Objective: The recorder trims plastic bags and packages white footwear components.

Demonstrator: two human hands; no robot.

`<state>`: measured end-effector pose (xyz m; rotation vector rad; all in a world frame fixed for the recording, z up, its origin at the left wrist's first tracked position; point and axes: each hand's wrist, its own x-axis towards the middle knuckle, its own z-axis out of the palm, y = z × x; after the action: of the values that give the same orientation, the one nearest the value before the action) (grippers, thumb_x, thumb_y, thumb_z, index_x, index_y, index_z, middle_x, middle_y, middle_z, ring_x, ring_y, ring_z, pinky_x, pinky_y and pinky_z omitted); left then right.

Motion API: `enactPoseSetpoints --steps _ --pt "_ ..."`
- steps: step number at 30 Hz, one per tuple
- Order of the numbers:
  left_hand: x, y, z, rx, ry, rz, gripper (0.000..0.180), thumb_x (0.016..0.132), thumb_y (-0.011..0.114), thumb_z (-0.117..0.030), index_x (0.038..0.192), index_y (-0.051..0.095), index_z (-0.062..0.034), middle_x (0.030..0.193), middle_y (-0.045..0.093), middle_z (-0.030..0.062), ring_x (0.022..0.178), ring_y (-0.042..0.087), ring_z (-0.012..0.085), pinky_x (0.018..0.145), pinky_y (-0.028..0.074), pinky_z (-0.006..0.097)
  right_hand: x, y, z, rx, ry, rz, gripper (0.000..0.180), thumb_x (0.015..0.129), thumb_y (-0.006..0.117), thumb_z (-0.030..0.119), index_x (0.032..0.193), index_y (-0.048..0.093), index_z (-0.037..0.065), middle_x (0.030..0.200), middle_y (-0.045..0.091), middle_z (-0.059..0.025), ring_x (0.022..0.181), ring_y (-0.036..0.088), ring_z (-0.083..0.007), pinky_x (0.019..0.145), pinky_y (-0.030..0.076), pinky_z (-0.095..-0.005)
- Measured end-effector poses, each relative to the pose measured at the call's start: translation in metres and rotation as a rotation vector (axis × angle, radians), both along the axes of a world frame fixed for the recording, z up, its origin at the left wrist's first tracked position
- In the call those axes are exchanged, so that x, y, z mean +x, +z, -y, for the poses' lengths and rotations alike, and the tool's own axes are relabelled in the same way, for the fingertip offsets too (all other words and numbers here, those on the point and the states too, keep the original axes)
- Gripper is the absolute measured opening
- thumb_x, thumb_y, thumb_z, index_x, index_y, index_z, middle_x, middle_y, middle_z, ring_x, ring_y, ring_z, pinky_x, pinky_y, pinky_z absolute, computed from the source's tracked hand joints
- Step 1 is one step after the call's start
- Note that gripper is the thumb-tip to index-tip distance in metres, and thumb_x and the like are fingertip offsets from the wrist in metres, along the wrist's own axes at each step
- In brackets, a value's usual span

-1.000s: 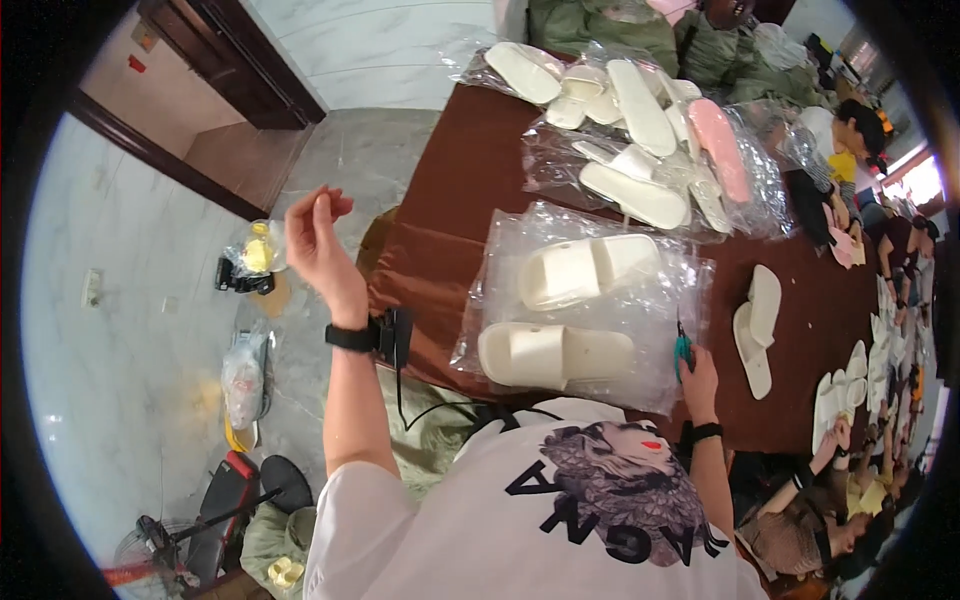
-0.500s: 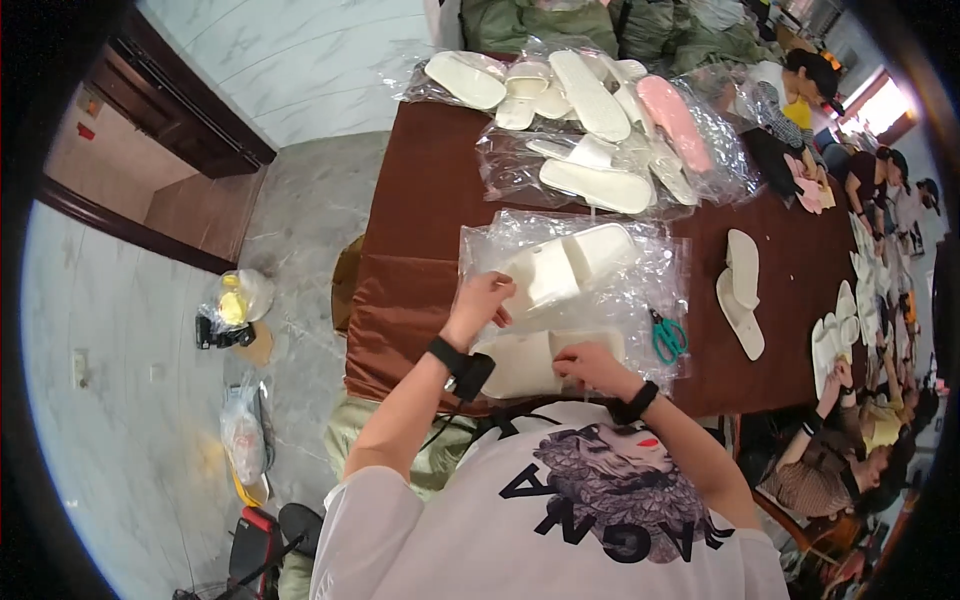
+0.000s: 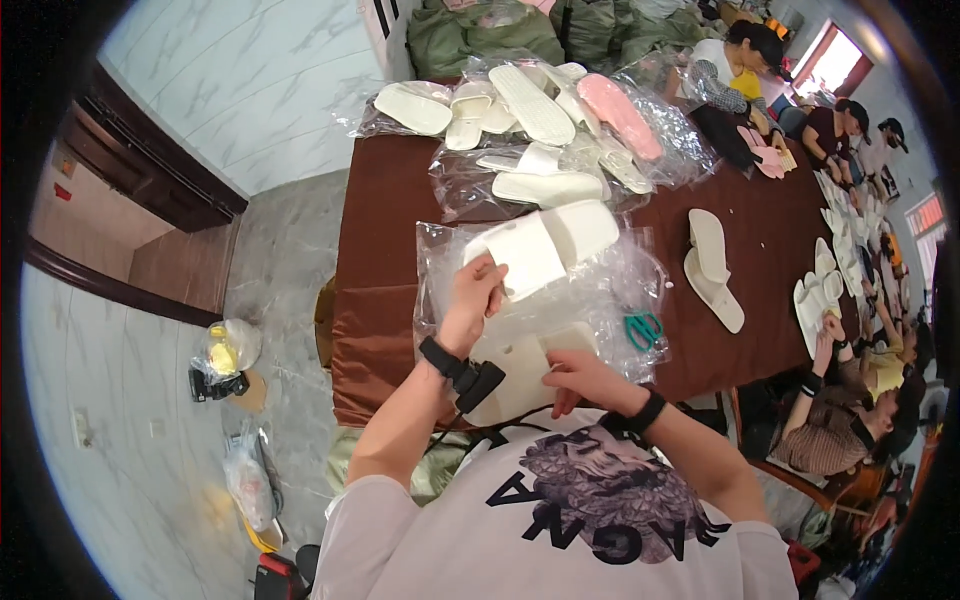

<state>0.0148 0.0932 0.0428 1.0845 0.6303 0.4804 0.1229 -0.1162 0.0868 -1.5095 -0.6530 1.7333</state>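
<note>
My left hand [image 3: 478, 297] pinches a white slipper [image 3: 530, 262] by the edge of its broad strap, the thumb and fingers closed there. This slipper lies at a slant, toe to the left, just above clear plastic bags [image 3: 440, 250]. Closer to my body is a second white slipper [image 3: 510, 375], partly covered by my wrists. My right hand [image 3: 590, 382] is at the opening of its strap, fingers bent around the edge. Green-handled scissors [image 3: 643, 331] rest on the plastic to the right. Dark bands circle both wrists, the left one with a black box.
Bagged white slippers and a pink slipper [image 3: 620, 115] are heaped at the table's far side. Another white slipper pair [image 3: 712, 270] lies right on the brown tablecloth [image 3: 380, 280]. Co-workers [image 3: 740, 70] handle slippers along the right. Green sacks [image 3: 440, 45] stand behind the table.
My left hand has closed on the far slipper's strap and raised the slipper slightly. The near slipper has turned to a steeper slant, and my right hand has shifted slightly. The whole view has moved.
</note>
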Motion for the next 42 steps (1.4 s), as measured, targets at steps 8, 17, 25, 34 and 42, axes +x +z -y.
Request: enactPoseSetpoints --steps 8,17,25,34,42 --pt "0.005 0.03 0.001 -0.102 0.155 0.092 0.015 0.095 0.06 -0.016 0.102 0.059 -0.0029 0.063 0.045 -0.0057 0.047 0.04 0.0041 0.042 0.026 0.02 0.044 0.094 0.077 0.081 -0.12 0.416 0.024 0.092 0.064 0.02 0.103 0.06 0.0 0.07 0.057 -0.0003 0.053 0.052 -0.0058 0.046 0.043 -0.022" --pt "0.041 0.109 0.022 0.508 -0.016 -0.164 0.032 0.091 0.065 -0.015 0.116 0.064 0.004 0.068 0.056 -0.0009 0.044 0.04 0.0026 0.04 0.03 0.021 0.099 0.16 0.143 0.341 0.375 1.608 0.02 0.08 0.066 0.015 0.098 0.06 0.01 0.088 0.061 -0.009 0.085 0.062 -0.0281 0.072 0.05 -0.0382" --pt "0.075 0.161 0.075 0.618 -0.242 -0.119 0.018 0.089 0.066 -0.01 0.105 0.071 -0.0028 0.078 0.066 0.0004 0.062 0.052 0.0021 0.056 0.042 0.02 0.101 0.133 0.143 0.615 0.595 1.555 0.022 0.076 0.058 0.007 0.097 0.058 0.013 0.094 0.053 -0.0071 0.088 0.057 -0.0242 0.072 0.05 -0.0356" --pt "0.097 0.155 0.088 0.8 0.043 0.34 0.051 0.101 0.043 -0.041 0.14 0.047 -0.007 0.132 0.054 0.0091 0.113 0.056 0.0182 0.085 0.049 0.028 0.115 0.11 0.16 0.72 0.29 1.674 0.027 0.074 0.061 0.007 0.1 0.059 0.014 0.098 0.054 -0.0052 0.084 0.057 -0.0224 0.069 0.051 -0.032" --pt "0.112 0.072 0.158 0.171 -0.14 -0.053 0.053 0.103 0.033 -0.046 0.115 0.06 -0.0021 0.093 0.065 0.0063 0.074 0.061 0.0124 0.064 0.052 0.027 0.131 0.081 0.152 0.859 -0.13 1.522 0.024 0.073 0.07 0.011 0.095 0.064 0.011 0.094 0.062 -0.0071 0.083 0.062 -0.0255 0.068 0.053 -0.0335"
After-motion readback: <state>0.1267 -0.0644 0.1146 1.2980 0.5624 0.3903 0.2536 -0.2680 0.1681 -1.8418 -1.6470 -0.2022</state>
